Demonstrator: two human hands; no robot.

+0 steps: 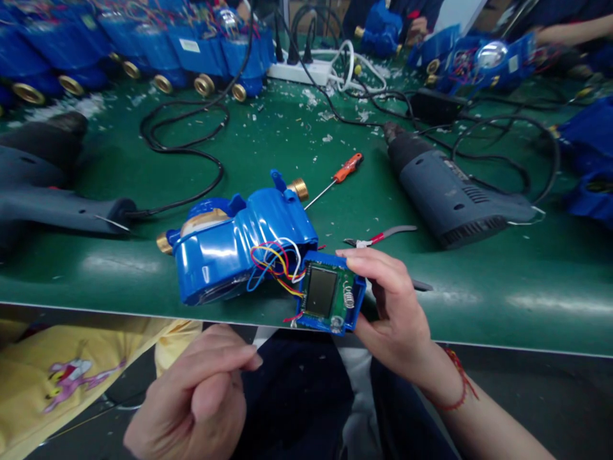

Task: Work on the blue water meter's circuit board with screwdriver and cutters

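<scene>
A blue water meter (230,246) with brass ends lies on the green table (287,153) near the front edge. Coloured wires (275,262) run from it to a blue-framed circuit board with a small dark display (326,295). My right hand (395,313) grips that board by its right side, thumb on top. My left hand (201,396) hovers below the table edge, over my lap, fingers curled and pinched together; whatever is in them is too small to make out.
An orange-handled screwdriver (338,179) and red-handled cutters (380,236) lie behind the meter. A grey heat gun (445,191) rests to the right, another dark tool (43,185) to the left. Several blue meters (143,51), a power strip (301,70) and cables line the back. Other people's arms (569,32) appear far right.
</scene>
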